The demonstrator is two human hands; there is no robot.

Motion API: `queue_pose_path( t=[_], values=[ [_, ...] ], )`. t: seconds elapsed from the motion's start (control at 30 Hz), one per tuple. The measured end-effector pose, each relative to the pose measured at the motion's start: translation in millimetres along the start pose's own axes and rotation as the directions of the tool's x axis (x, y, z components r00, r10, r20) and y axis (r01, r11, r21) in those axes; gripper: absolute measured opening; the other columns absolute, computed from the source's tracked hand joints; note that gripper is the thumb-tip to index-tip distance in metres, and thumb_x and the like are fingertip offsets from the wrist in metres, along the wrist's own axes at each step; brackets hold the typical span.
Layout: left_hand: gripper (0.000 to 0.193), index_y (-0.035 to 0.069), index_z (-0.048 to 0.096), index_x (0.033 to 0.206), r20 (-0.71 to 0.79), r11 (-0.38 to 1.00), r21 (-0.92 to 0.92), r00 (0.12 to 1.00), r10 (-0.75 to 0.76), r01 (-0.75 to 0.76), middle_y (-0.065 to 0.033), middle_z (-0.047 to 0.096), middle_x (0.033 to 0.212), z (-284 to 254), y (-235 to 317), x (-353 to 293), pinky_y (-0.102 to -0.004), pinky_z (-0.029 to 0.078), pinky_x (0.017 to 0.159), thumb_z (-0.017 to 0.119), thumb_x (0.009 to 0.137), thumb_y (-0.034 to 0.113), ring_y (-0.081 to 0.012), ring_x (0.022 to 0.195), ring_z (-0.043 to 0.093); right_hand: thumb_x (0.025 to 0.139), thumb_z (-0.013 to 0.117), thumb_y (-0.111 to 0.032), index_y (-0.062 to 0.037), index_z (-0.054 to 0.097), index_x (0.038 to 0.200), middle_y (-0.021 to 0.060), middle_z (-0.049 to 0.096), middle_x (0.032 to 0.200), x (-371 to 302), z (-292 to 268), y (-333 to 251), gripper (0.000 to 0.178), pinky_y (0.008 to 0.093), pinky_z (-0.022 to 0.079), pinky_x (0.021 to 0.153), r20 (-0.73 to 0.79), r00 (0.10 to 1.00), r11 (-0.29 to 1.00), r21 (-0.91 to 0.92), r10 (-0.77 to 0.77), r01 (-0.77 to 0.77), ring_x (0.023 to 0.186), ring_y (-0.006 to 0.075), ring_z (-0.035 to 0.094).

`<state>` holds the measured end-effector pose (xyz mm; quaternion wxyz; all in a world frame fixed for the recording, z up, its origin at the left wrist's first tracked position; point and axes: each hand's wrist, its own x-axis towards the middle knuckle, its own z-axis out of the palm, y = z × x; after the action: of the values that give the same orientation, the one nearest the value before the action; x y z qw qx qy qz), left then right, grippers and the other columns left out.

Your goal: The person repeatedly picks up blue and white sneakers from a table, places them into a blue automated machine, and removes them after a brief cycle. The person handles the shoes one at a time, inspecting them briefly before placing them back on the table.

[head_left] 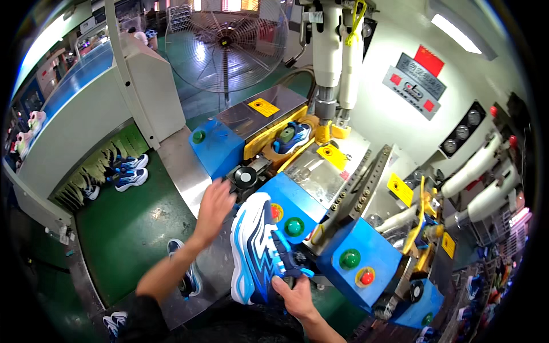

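Observation:
A blue and white sneaker [251, 248] stands on end in front of me, its white sole side toward the left. My right hand [294, 294] is closed on its heel and collar end, the thumb against the side. My left hand [216, 206] is raised to the left of the sneaker's toe, holding nothing, its fingers apart and slightly blurred. It is nearest to a round black knob [245, 177] on the blue pressing machine [217, 147]. Another sneaker [293, 138] sits clamped between the machine's yellow pads, under the white press cylinders [329, 51].
More sneakers [131, 179] lie on the green conveyor [123, 228] at the left, near a fringed tunnel opening. One sneaker [186, 268] rests on the metal ledge beside my left forearm. Green buttons [294, 227] face me. A second press station [360, 266] stands right; a large fan [226, 43] stands behind.

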<state>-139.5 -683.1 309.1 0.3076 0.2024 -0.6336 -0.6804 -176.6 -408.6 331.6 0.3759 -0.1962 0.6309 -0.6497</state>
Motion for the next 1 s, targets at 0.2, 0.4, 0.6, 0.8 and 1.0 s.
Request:
queue_pose_path(
  t=[0.2, 0.4, 0.6, 0.8, 1.0],
  values=[
    [0.1, -0.005, 0.002, 0.15, 0.213, 0.772, 0.631, 0.974, -0.08, -0.075, -0.0306, 0.036, 0.146, 38.4, -102.4, 282.3, -0.0363, 0.032, 0.111, 0.061, 0.091, 0.05, -0.0329, 0.137, 0.038, 0.082, 0.074, -0.017, 0.0029, 0.046, 0.134, 0.0122, 0.053, 0.13, 48.4, 24.8, -46.8, 0.063, 0.0396, 0.038, 0.104, -0.104, 0.981, 0.966, 0.184, -0.164, 0.181, 0.121, 0.0203, 0.049],
    [0.045, -0.008, 0.053, 0.107, 0.394, 0.653, 0.643, 0.904, 0.167, -0.401, -0.0337, 0.062, 0.098, 81.9, -140.3, 355.0, -0.0512, 0.048, 0.082, 0.06, 0.088, 0.032, -0.0471, 0.095, 0.06, 0.082, 0.075, -0.016, 0.0031, 0.049, 0.131, 0.0089, 0.06, 0.117, 76.0, 19.5, -32.5, 0.059, 0.0353, 0.042, 0.099, -0.404, 0.914, 0.995, -0.058, 0.046, -0.076, 0.111, 0.0189, 0.055],
    [0.053, -0.002, 0.056, 0.121, 0.352, 0.908, 0.091, 0.84, -0.414, 0.409, -0.0111, 0.064, 0.112, 6.8, -64.6, 347.6, -0.0364, 0.049, 0.084, 0.066, 0.088, 0.039, -0.0174, 0.099, 0.061, 0.086, 0.069, -0.015, 0.0024, 0.048, 0.131, 0.0076, 0.063, 0.111, 126.9, 26.8, -46.4, 0.053, 0.0321, 0.049, 0.087, -0.449, 0.877, 0.975, -0.05, 0.173, -0.218, 0.097, 0.0155, 0.06],
    [0.054, 0.002, 0.041, 0.142, 0.018, 0.831, -0.554, 0.999, -0.037, 0.04, -0.0153, 0.049, 0.142, -183.2, -84.8, 184.5, -0.0424, 0.035, 0.112, 0.041, 0.102, 0.038, -0.0308, 0.13, 0.047, 0.098, 0.053, -0.028, -0.004, 0.058, 0.12, 0.0141, 0.068, 0.11, 351.2, 41.7, -132.2, 0.033, 0.0422, 0.057, 0.087, -0.176, 0.785, 0.736, 0.514, 0.594, -0.441, 0.097, 0.0264, 0.069],
    [0.073, 0.009, 0.024, 0.151, -0.602, 0.732, -0.682, 0.576, -0.553, -0.009, -0.0155, 0.036, 0.15, -260.6, -85.9, 60.3, -0.0499, 0.04, 0.107, 0.044, 0.097, 0.053, -0.0363, 0.132, 0.044, 0.087, 0.064, -0.02, 0.0093, 0.039, 0.121, 0.0301, 0.049, 0.121, 521.3, 0.5, -41.2, 0.051, 0.0468, 0.051, 0.087, -0.653, 0.704, 0.577, -0.7, -0.279, -0.42, 0.1, 0.0409, 0.06]
  ],
)
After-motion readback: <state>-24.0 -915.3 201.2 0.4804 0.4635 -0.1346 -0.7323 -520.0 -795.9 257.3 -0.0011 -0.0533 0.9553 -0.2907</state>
